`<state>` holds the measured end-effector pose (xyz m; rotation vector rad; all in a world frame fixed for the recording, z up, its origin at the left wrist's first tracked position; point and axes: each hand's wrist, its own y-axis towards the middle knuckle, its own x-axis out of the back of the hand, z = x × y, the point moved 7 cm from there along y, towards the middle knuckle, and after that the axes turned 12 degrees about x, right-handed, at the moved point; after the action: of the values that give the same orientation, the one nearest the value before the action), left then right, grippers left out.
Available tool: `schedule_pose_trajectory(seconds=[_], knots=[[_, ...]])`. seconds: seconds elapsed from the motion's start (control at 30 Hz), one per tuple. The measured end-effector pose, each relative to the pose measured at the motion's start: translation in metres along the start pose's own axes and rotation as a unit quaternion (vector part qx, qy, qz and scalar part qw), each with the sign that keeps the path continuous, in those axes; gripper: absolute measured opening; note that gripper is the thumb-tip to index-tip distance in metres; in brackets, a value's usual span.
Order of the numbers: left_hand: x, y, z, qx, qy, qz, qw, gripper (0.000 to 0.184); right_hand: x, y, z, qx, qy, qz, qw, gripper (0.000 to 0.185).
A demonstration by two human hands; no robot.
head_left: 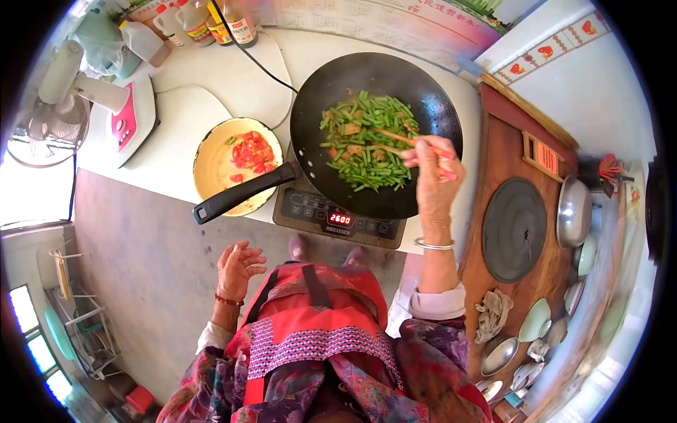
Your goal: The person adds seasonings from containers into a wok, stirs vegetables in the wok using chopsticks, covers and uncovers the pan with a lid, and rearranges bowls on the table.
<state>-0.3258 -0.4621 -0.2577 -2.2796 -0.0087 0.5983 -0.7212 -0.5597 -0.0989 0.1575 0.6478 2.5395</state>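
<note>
My right hand (437, 173) is closed around a pair of chopsticks (396, 137), whose tips reach into chopped green beans (367, 166) in a black wok (430, 99). Some brownish pieces are mixed among the beans. Under the wok sits an induction cooker (303, 211) with a lit display reading 2600. My left hand (240, 268) hangs in the air in front of the counter, fingers apart and holding nothing. Nearest to it is the wok's black handle (243, 194), not touched. Beneath that handle stands a cream bowl (204, 169) with cut red tomato (252, 151).
Several bottles (194, 25) line the back left of the counter, near a pink-and-white appliance (134, 120). A black cord (250, 53) runs to the wok's rim. On the wooden surface at right lie a round dark lid (515, 229), a cloth (493, 315) and several bowls (536, 319).
</note>
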Motion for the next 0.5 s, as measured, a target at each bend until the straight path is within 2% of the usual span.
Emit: schedule_pose_trajectory(seconds=[0.17,0.27,0.3,0.4,0.5], knots=[[0.012,0.0,0.007,0.01,-0.006,-0.013,1.0,0.032,0.027,0.048,0.02,0.005,-0.109,-0.04,0.993,0.015],[0.009,0.0,0.008,0.013,-0.009,-0.009,1.0,0.031,0.022,0.052,-0.021,0.033,-0.043,-0.023,0.998,0.014],[0.008,0.0,0.008,0.011,-0.008,-0.009,1.0,0.031,0.019,0.045,-0.019,0.022,-0.077,0.001,0.997,0.014],[0.003,0.001,0.008,0.014,-0.005,-0.002,1.0,0.031,0.023,0.034,-0.002,-0.005,-0.04,0.043,0.998,0.014],[0.004,-0.002,0.009,0.01,0.0,0.003,1.0,0.032,0.03,0.013,0.047,-0.024,-0.055,0.058,0.997,0.013]])
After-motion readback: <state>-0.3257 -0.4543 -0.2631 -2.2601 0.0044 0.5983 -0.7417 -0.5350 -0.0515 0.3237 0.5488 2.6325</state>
